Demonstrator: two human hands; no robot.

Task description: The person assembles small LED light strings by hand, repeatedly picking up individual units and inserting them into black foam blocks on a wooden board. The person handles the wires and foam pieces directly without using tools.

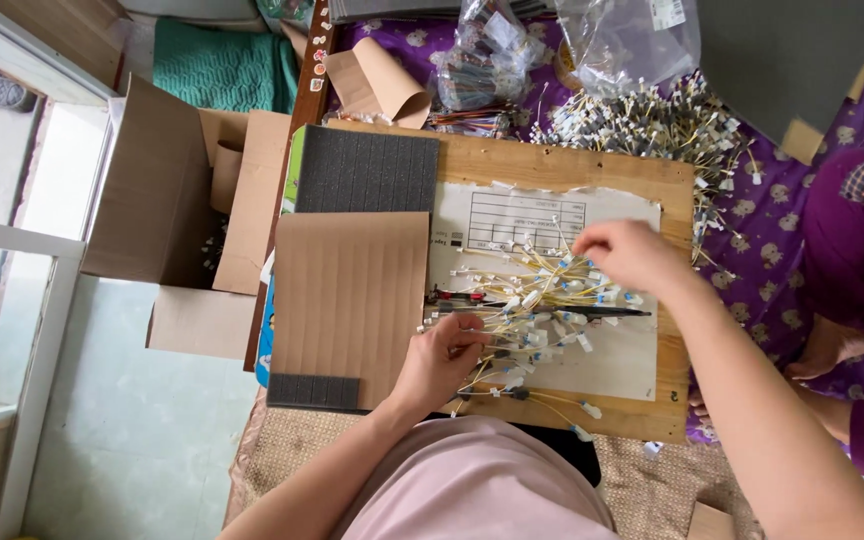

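**Here, two hands in a tangle of small wires**

Centrally in the frame lies a wooden board [562, 165], and on it a white paper sheet [612, 365] with a printed table in its upper part. Across the sheet sprawls a bundle of thin yellowish wires with small white connectors [537, 300]. The left hand [442, 355] sits at the lower middle of the frame, fingers curled and pinched on the left end of that bundle, beside a dark, slim bar [552, 310] that runs across the paper. The right hand [632, 255], just right of centre, hovers over the upper side of the bundle with fingertips drawn together on one or two wire ends; the exact grip is too small to make out.

Left of the paper, a sheet of ribbed brown cardboard [352, 300] covers most of a dark grey foam pad [367, 170]. An open cardboard box [167, 220] stands at the left of the frame. Along the upper edge are clear plastic bags [632, 40] and a loose heap of more wires [652, 125] on a purple patterned cloth [762, 230]. At the far right edge, another person's purple sleeve [852, 250] shows.
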